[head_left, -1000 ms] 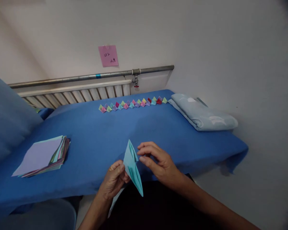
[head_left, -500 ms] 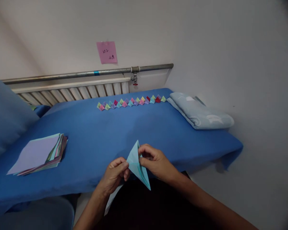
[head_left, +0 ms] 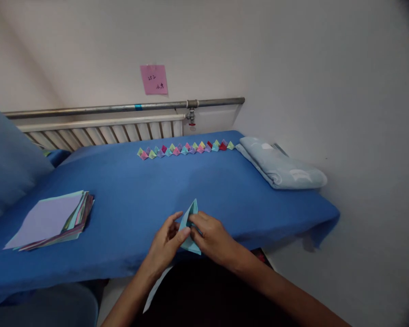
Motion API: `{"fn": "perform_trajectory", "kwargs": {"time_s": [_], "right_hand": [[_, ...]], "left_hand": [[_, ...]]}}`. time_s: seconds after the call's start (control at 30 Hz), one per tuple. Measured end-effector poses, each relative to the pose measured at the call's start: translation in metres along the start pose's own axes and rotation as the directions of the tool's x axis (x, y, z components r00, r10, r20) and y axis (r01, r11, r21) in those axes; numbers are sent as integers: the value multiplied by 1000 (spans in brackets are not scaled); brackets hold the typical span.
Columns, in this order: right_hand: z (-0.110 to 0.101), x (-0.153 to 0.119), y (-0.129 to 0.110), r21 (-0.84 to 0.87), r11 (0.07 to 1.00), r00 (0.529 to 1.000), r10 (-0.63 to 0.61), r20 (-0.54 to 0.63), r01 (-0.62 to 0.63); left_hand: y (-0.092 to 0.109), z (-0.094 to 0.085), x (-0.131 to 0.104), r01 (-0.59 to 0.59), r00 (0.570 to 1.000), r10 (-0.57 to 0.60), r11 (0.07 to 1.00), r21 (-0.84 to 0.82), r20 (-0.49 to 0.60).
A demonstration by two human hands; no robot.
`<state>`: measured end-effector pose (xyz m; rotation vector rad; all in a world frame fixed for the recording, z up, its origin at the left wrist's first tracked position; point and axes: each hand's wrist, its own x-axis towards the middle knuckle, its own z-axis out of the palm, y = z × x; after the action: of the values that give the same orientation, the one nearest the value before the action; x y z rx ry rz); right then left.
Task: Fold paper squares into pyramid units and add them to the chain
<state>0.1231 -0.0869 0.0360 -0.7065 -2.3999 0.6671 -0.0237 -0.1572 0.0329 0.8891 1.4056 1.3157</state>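
Note:
A folded light-blue paper is held upright over the near edge of the bed, its pointed top up and its layers parted. My left hand grips its left side, thumb on the front and fingers behind. From the right, my right hand has its index finger and thumb inside the opening between the layers. Those fingertips are partly hidden by the paper.
A stack of coloured paper sheets lies at the left on the blue bedspread. Toward the back runs a row of small folded paper pieces. A folded blanket rests at the right, and a radiator stands behind.
The paper has turned and its layers now gape toward me. My left thumb has moved onto its front, and my right fingers reach further left into it. The view has shifted slightly.

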Motion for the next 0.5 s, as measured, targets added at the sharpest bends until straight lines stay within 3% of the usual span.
{"fn": "perform_trajectory", "kwargs": {"time_s": [0.1,0.23,0.5], "right_hand": [[3,0,1,-75,994,997,-73,40,76],[3,-1,4,-135,984,993,-114,27,117],[9,-7,12,-105,992,976,-91,-197,71]], "left_hand": [[1,0,0,-19,1000,20,994,111,-7],[-4,4,2,4,1000,-3,996,87,-10],[-11,9,4,-26,991,38,995,94,-128]]}}
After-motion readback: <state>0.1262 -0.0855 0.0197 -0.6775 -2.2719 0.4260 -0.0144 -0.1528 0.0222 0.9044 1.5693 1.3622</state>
